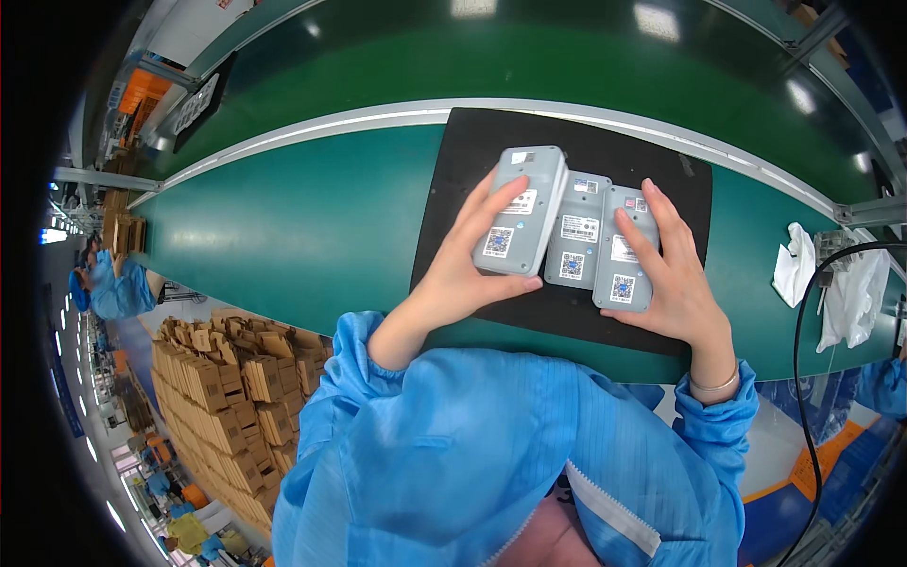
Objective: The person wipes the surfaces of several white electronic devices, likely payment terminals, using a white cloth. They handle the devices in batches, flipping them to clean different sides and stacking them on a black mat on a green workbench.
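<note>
Three flat grey rectangular devices with rounded corners, white labels and square codes lie over a black mat. My left hand is wrapped round the left device, which is tilted and appears raised above its neighbour, thumb at its lower edge and fingers across its face. In the middle, a second device is partly covered on both sides. My right hand grips the right device, fingers along its right side and thumb near the lower edge; this one overlaps the middle device.
The black mat rests on a green workbench. White plastic bags and a black cable are at the right. Stacked cardboard boxes stand at the lower left. Another person in blue is far left.
</note>
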The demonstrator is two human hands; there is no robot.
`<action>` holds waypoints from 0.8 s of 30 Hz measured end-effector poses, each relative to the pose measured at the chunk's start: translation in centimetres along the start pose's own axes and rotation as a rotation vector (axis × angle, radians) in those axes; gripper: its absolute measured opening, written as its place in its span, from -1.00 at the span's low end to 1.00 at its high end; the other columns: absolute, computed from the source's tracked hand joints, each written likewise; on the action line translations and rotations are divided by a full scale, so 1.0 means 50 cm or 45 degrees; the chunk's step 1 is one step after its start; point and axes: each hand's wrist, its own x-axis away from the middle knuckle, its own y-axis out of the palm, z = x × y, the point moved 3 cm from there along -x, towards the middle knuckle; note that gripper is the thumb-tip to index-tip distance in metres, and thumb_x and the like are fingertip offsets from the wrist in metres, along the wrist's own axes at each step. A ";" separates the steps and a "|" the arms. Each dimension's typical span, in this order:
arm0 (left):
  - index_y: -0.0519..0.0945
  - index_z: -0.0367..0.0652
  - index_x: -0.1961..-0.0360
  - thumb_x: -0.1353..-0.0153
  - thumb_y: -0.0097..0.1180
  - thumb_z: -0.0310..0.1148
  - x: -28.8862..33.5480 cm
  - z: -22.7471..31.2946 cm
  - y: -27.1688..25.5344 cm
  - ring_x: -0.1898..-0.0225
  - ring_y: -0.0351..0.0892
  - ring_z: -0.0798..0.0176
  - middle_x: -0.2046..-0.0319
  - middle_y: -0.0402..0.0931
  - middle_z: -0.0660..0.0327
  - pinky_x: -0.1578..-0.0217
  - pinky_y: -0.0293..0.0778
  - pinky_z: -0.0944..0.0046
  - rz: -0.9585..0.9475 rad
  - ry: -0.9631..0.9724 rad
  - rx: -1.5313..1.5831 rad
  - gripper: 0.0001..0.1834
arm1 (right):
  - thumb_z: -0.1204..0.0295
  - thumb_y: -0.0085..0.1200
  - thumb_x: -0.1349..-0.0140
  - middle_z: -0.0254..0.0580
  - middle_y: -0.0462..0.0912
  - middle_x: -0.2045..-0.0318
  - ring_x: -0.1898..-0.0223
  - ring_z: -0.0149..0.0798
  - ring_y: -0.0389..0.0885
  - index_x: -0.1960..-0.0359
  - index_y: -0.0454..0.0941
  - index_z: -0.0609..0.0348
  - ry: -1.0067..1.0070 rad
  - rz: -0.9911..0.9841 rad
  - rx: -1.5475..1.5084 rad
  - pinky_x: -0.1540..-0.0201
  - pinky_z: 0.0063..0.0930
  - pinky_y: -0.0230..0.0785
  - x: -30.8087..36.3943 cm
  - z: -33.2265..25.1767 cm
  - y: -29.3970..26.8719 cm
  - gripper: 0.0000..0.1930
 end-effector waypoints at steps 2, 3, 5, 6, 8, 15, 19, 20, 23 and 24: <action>0.31 0.01 -0.49 0.13 0.55 -0.44 -0.008 0.019 0.034 -0.55 0.04 -0.06 -0.55 -0.09 -0.10 -0.41 0.20 0.04 0.038 0.039 -0.031 0.08 | 0.19 0.59 0.30 0.24 0.03 -0.52 -0.47 0.34 0.13 -0.46 0.32 -0.01 -0.029 0.019 0.003 -0.41 0.12 0.11 0.001 0.003 0.002 0.12; 0.30 -0.01 -0.49 0.11 0.54 -0.47 -0.014 0.027 0.058 -0.55 0.04 -0.06 -0.55 -0.09 -0.09 -0.41 0.21 0.05 0.062 0.060 -0.042 0.07 | 0.20 0.58 0.29 0.25 0.04 -0.51 -0.46 0.33 0.15 -0.45 0.32 0.02 -0.046 0.024 0.010 -0.41 0.11 0.12 0.002 0.007 0.001 0.12; 0.28 -0.01 -0.50 0.06 0.52 -0.45 -0.013 0.023 0.092 -0.55 0.03 -0.13 -0.56 -0.19 -0.13 -0.42 0.20 0.01 0.080 0.062 -0.057 0.04 | 0.20 0.58 0.31 0.26 0.05 -0.51 -0.46 0.34 0.16 -0.46 0.31 0.08 -0.056 0.028 0.002 -0.41 0.10 0.13 0.005 0.016 -0.002 0.13; 0.28 -0.02 -0.50 0.05 0.52 -0.45 -0.010 0.023 0.103 -0.55 0.02 -0.16 -0.56 -0.24 -0.15 -0.42 0.20 0.00 0.087 0.078 -0.086 0.04 | 0.19 0.57 0.31 0.26 0.06 -0.51 -0.46 0.34 0.16 -0.46 0.31 0.11 -0.063 0.029 -0.003 -0.41 0.10 0.14 0.009 0.020 -0.003 0.14; 0.17 -0.04 -0.54 0.01 0.50 -0.46 -0.009 0.021 0.122 -0.55 -0.05 -0.29 -0.56 -0.36 -0.22 -0.43 0.18 -0.03 0.064 0.140 -0.255 0.08 | 0.18 0.58 0.33 0.27 0.06 -0.51 -0.46 0.36 0.16 -0.47 0.29 0.13 -0.035 0.157 -0.151 -0.40 0.09 0.18 0.020 0.038 -0.016 0.17; -0.31 -0.06 -0.60 0.05 0.55 -0.35 -0.017 0.020 0.132 -0.56 -0.47 -0.45 -0.55 -0.57 -0.28 -0.49 -0.06 -0.22 -0.086 0.165 -0.149 0.41 | 0.13 0.59 0.30 0.32 0.09 -0.49 -0.44 0.38 0.21 -0.44 0.32 0.22 -0.224 0.394 -0.182 -0.39 0.15 0.18 -0.041 -0.030 -0.011 0.15; -0.53 -0.16 -0.56 0.04 0.57 -0.19 -0.018 0.003 0.050 -0.60 -0.58 -0.18 -0.56 -0.61 -0.23 -0.54 -0.25 -0.06 -0.450 0.117 0.303 0.54 | 0.07 0.61 0.34 0.34 0.04 -0.50 -0.48 0.40 0.09 -0.45 0.31 0.17 -0.229 0.208 0.093 -0.41 0.22 0.06 -0.079 -0.101 -0.001 0.19; -0.56 -0.20 -0.54 -0.08 0.49 -0.18 -0.020 -0.005 0.034 -0.62 -0.52 -0.06 -0.58 -0.54 -0.19 -0.55 -0.29 0.06 -0.467 0.125 0.502 0.46 | 0.04 0.61 0.36 0.34 0.02 -0.51 -0.49 0.40 0.05 -0.46 0.29 0.15 -0.227 0.154 0.137 -0.41 0.23 0.03 -0.086 -0.109 0.002 0.22; -0.20 -0.36 -0.57 -0.51 -0.11 0.07 -0.040 0.014 0.004 -0.60 -0.21 -0.10 -0.55 -0.10 -0.22 -0.54 -0.25 -0.01 -0.227 -0.173 0.338 -0.06 | -0.11 0.61 0.40 0.32 -0.07 -0.54 -0.54 0.38 -0.08 -0.50 0.21 0.15 -0.146 0.145 0.019 -0.43 0.22 0.00 -0.090 -0.115 -0.005 0.33; -0.12 -0.35 -0.56 -0.52 -0.17 0.08 -0.046 0.020 0.004 -0.59 -0.17 -0.12 -0.52 0.00 -0.21 -0.53 -0.26 -0.06 -0.275 -0.142 -0.064 -0.12 | -0.25 0.56 0.38 0.30 -0.17 -0.56 -0.57 0.34 -0.16 -0.53 0.13 0.17 -0.074 0.171 -0.146 -0.44 0.19 -0.03 -0.077 -0.108 -0.009 0.40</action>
